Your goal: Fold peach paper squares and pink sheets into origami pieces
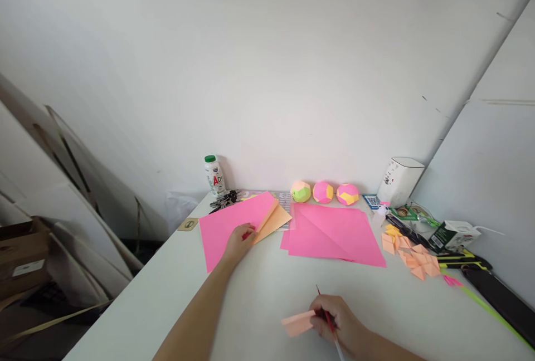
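My left hand (241, 242) lies at the edge of a pink sheet (225, 222), its fingers closed on the border of an orange paper (273, 222) that overlaps it. Lower down, my right hand (338, 316) pinches a small folded peach paper piece (297, 324). The same hand also grips a slim red stick-like tool (330, 323) with a thin dark tip; whether it is a brush or a pen I cannot tell. Beyond it lies a stack of pink sheets (330, 233). Several folded peach pieces (418, 261) are heaped to the right.
Three paper balls (323, 192) stand along the wall. A white bottle (214, 177) with a green cap and a bunch of keys (225, 200) sit at the back left. At right are a white container (400, 181), a small box (453, 235) and a black case (499, 299).
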`<state>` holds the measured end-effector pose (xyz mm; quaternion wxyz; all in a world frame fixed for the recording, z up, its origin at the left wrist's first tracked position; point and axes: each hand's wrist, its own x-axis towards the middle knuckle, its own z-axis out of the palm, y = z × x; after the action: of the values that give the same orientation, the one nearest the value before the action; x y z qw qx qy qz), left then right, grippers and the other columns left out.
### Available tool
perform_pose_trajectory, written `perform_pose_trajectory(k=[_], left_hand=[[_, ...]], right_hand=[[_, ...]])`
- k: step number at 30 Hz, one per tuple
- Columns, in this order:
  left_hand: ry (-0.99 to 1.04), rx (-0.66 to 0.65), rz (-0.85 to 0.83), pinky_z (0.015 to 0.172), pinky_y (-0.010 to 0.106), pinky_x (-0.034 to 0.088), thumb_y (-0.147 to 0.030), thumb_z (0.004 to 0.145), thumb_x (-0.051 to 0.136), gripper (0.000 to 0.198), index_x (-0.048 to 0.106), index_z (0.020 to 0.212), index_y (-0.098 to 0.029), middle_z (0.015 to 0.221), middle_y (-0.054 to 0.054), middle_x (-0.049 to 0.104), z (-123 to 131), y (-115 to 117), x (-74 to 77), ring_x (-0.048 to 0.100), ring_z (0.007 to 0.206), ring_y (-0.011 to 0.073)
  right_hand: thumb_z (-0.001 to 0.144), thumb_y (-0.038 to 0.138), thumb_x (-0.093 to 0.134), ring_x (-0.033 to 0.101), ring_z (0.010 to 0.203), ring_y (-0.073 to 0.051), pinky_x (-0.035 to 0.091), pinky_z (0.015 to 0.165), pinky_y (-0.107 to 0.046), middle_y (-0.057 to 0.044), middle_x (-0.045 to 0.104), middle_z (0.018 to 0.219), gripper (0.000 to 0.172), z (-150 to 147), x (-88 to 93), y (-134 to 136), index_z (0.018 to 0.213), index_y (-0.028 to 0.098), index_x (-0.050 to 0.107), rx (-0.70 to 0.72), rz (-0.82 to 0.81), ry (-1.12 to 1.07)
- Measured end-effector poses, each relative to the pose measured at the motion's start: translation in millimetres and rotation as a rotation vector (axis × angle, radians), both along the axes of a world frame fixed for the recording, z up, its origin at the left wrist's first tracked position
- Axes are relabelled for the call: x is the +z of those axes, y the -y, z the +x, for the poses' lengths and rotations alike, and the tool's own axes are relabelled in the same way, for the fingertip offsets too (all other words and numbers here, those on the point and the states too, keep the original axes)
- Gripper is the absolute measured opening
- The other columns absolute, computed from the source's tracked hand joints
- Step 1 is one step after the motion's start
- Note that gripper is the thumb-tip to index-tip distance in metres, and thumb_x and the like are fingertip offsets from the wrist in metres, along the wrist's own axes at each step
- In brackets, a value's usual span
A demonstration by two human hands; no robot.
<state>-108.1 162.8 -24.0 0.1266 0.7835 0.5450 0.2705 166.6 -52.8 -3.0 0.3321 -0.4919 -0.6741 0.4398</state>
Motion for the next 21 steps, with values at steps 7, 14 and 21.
perform_pose_trajectory(k=[7,14,21], left_hand=[[-0.004,-0.047,0.003,0.087,0.041,0.05,-0.034,0.092,0.054,0.029,0.056,0.116,-0.018,0.119,0.008,0.056,1.0,-1.8,-0.9,0.058,0.102,0.0202],[-0.034,-0.031,0.03,0.093,0.046,0.045,-0.035,0.089,0.057,0.029,0.057,0.112,-0.017,0.122,0.009,0.055,2.8,1.1,-2.6,0.054,0.11,0.0227],[-0.052,0.01,0.042,0.102,0.044,0.04,-0.039,0.08,0.059,0.034,0.065,0.107,-0.019,0.123,0.01,0.054,7.4,5.0,-1.7,0.047,0.119,0.029]], right_hand=[[0.078,0.036,0.058,0.037,0.055,-0.009,0.031,0.051,-0.021,0.004,0.045,0.061,0.021,-0.1,4.1,-1.0,0.071,0.018,0.05,0.008,-0.014,0.012],[0.078,0.033,0.058,0.037,0.055,-0.009,0.031,0.051,-0.021,0.004,0.046,0.061,0.018,-0.1,2.2,-1.0,0.071,0.018,0.051,0.01,-0.004,0.038],[0.078,0.035,0.057,0.038,0.055,-0.009,0.031,0.052,-0.021,0.004,0.046,0.061,0.019,0.6,-0.3,-1.3,0.072,0.018,0.051,0.013,0.017,0.028]])
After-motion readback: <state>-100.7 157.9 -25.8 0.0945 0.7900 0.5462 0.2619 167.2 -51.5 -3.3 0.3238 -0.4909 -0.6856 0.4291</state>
